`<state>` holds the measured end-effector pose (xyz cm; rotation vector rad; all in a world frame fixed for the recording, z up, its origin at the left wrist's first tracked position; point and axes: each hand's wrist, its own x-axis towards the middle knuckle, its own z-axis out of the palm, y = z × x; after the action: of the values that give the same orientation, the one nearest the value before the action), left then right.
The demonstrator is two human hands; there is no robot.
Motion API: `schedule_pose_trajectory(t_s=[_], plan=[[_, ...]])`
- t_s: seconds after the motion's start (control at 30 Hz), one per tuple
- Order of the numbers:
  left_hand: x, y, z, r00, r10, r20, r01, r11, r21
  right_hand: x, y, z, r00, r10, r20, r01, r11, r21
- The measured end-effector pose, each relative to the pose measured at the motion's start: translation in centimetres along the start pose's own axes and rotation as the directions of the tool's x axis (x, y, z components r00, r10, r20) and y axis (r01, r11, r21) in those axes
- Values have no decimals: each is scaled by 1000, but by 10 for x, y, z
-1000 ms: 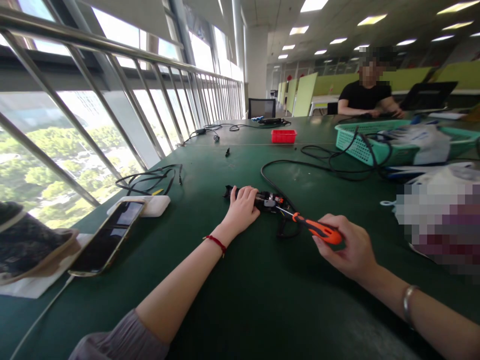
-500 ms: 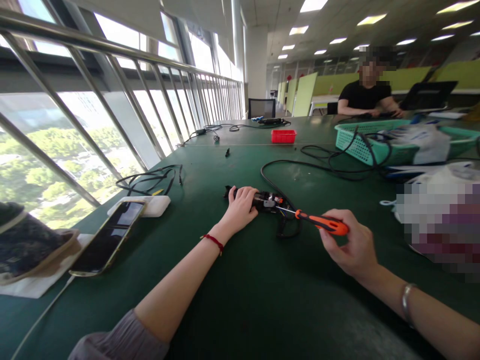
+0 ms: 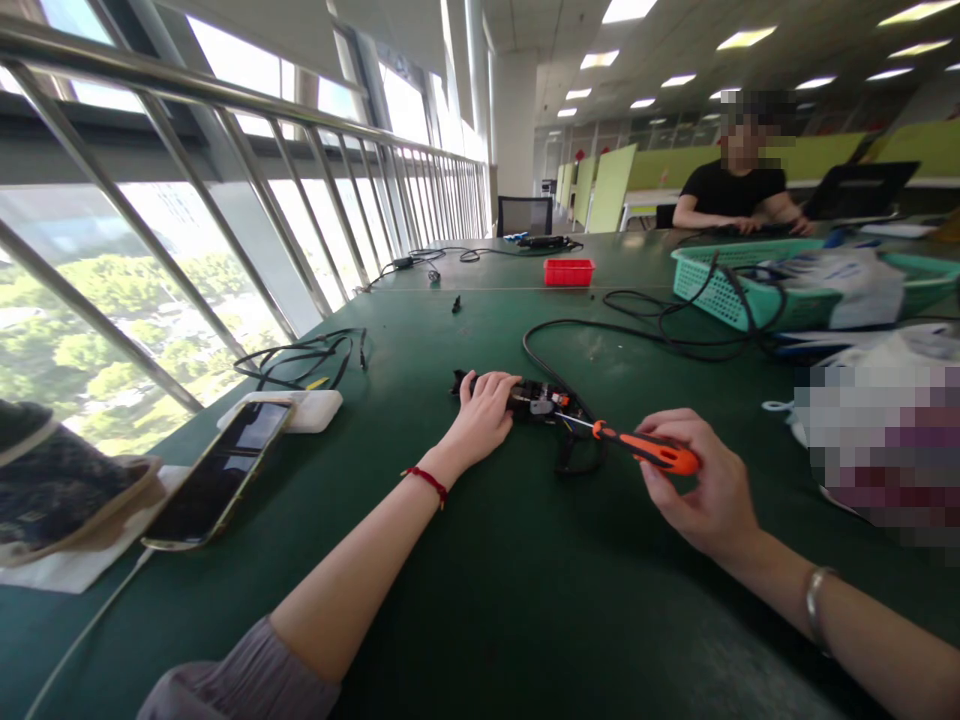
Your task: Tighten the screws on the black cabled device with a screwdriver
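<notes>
Part of the work looks done, the black device [image 3: 537, 394] lying opened on the worktop [image 3: 480, 580] with its inner parts [image 3: 559, 400] not yet covered, the left hand [image 3: 484, 415] clamped over one end and the right hand [image 3: 712, 490] gripping an orange screwdriver [image 3: 654, 449] pointed at those parts.

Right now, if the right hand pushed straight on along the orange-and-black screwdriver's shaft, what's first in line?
The opened, elongated black device with exposed inner parts, under the left hand. The screwdriver's metal tip seems right at it, though depth and contact are hard to tell.
</notes>
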<state>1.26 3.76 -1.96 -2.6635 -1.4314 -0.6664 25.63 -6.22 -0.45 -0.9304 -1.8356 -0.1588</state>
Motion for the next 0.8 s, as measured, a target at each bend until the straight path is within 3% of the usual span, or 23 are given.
schedule_pose_trajectory(t_s=[0.23,0.5,0.67,0.8], plan=[[0,1,0,1000,-11,-13,11,1000,5,-1,2,-2,996,-64,54,69,994,-81],[1,1,1,1000,-15,-3,15,1000,2,-3,2,1,999,-20,34,20,1000,22],[0,1,1,1000,-1,7,1,1000,5,-1,2,-1,993,-97,73,102,992,-75],[1,0,1,1000,3,19,-3,1000,11,0,1,-1,997,-59,46,62,996,-61]])
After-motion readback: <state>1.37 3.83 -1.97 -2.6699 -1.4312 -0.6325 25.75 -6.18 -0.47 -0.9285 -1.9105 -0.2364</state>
